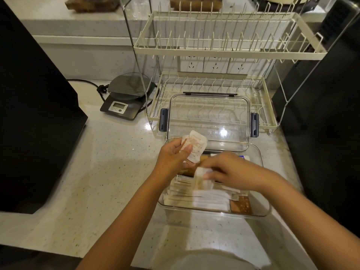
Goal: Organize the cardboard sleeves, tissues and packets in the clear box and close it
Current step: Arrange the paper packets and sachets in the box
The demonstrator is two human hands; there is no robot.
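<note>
The clear box (262,212) stands open on the counter in front of me. Inside lie white tissues and long paper-wrapped packets (204,200), a brown cardboard sleeve (241,206) at the near right and another brown piece (191,171) at the far left. Its clear lid (209,121) with dark latches leans behind it against the rack. My left hand (174,157) holds a few small white packets (194,147) above the box's far left corner. My right hand (231,171), blurred, pinches a white packet (202,177) over the box.
A cream two-tier wire dish rack (229,49) stands behind the box. A digital kitchen scale (124,96) with a black cable sits to the left. Large black appliances (33,114) flank the counter on both sides. Wall sockets show behind the rack.
</note>
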